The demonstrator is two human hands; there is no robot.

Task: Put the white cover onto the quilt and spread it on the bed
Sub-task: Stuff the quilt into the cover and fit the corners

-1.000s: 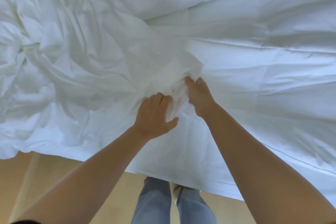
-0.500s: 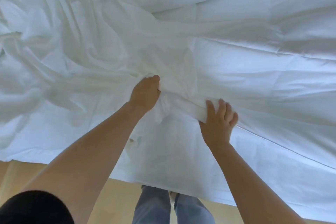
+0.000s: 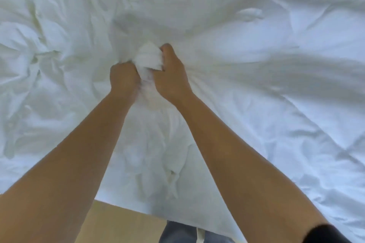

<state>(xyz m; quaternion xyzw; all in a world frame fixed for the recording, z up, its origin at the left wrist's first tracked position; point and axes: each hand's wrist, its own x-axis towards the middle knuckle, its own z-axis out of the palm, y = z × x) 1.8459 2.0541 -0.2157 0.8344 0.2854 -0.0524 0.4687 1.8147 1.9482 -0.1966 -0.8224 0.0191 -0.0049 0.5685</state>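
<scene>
One expanse of white bedding fills most of the view, and all places below are given from the single bunch [image 3: 149, 59] of fabric gathered at its middle. To the left of the bunch the white cover [image 3: 49, 55] is seen heaped in many deep, loose creases. To the right of the bunch the quilt [image 3: 296, 94] is laid flatter, and long folds are drawn from it toward the bunch. Exactly where the cover ends and the quilt begins cannot be told.

Two bare forearms are stretched up to the bunch from the lower corners, one [image 3: 83, 156] on the left and one [image 3: 233, 156] on the right. Below the bunch, past the near edge of the bedding, one strip of tan floor [image 3: 118, 221] is shown. Two grey-blue trouser legs [image 3: 177, 233] are seen there too.

Two hands are counted. The left hand [image 3: 123, 78] is clenched into the fabric just left of the bunch, knuckles up. The right hand [image 3: 170, 79] is clamped on the bunch's right side, with its thumb raised beside the top. The hands are held close together, with the bunch pressed between them.

One dark sleeve [image 3: 331, 233] is glimpsed at the lower right corner, far below the bunch.
</scene>
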